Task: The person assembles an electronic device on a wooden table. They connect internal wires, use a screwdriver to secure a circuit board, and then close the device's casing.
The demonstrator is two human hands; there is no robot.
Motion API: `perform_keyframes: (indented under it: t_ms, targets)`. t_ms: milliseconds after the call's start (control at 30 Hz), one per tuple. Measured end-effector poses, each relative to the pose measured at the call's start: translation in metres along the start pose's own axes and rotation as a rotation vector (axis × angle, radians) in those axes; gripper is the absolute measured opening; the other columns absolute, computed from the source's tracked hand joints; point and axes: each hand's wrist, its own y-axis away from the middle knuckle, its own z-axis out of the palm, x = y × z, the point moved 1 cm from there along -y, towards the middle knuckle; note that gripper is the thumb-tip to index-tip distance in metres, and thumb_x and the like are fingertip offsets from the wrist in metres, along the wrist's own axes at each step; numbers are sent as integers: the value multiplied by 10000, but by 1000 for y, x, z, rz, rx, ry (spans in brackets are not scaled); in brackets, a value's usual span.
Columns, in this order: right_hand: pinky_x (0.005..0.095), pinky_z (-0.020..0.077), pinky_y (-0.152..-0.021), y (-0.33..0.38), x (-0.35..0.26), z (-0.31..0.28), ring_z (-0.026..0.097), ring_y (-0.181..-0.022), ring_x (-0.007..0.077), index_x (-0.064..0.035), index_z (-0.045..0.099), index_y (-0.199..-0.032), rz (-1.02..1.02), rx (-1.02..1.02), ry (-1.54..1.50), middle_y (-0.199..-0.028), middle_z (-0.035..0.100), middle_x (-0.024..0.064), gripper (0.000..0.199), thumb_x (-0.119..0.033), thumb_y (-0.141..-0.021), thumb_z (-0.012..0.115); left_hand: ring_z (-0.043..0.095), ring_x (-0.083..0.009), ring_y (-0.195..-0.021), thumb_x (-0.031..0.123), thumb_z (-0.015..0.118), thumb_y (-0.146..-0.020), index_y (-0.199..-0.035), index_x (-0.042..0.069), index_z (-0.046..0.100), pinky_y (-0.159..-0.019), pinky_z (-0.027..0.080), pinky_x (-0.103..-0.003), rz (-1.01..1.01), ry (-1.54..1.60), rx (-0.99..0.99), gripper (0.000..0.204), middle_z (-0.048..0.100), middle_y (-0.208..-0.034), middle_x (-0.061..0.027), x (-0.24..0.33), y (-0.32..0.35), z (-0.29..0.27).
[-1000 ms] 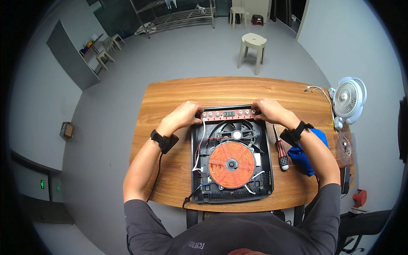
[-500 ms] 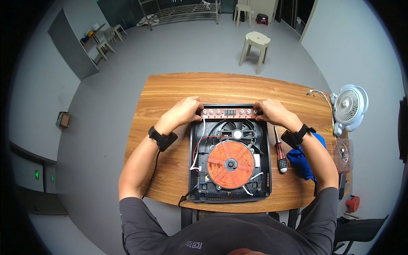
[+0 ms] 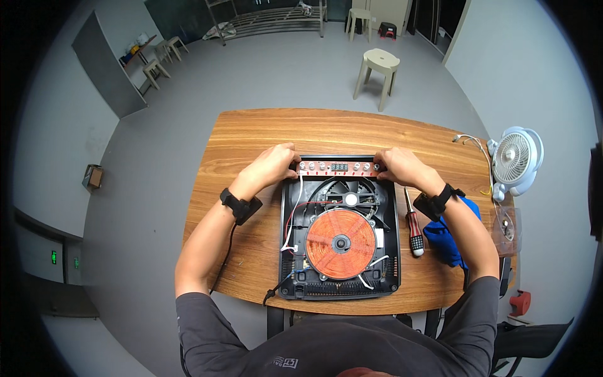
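Note:
An opened induction cooker [image 3: 392,276] lies on the table, its black base showing a round copper coil [image 3: 326,251] and a cooling fan [image 3: 351,199]. Across its far end sits a red circuit board [image 3: 339,173] with a small digit display and several buttons. My left hand [image 3: 276,162] grips the left end of this board, fingers closed. At the opposite end my right hand [image 3: 402,166] pinches the board likewise. A white cable [image 3: 294,223] runs from the board's left end down into the base. The fingertips partly hide both ends of the board.
Right of the cooker lies a red and black screwdriver [image 3: 414,234]. Beyond it are a blue cloth [image 3: 445,242] and a clear plastic box [image 3: 507,232]. A white fan [image 3: 518,157] stands at the table's right edge. A power cord [image 3: 271,293] leaves the cooker's lower left.

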Motion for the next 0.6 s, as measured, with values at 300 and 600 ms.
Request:
perform_keyframes:
  t_ms: [300, 600]
  targets:
    - [475, 563, -778, -1, -2, -2, 714, -901, 394, -36, 735, -1023, 9, -7, 15, -907, 744, 193, 329, -200, -766, 859, 681, -334, -931, 119, 859, -756, -1094, -3, 747, -824, 560, -424, -16, 90, -51, 377, 682, -961, -143, -2, 0, 1]
    - [468, 562, -784, -4, -5, -6, 718, -900, 384, -35, 750, -1000, 7, -38, -14, -909, 749, 186, 314, -191, -752, 863, 683, -356, -937, 92, 859, -745, -1031, -17, 739, -818, 559, -432, 36, 99, -8, 328, 690, -982, -158, -9, 0, 8]
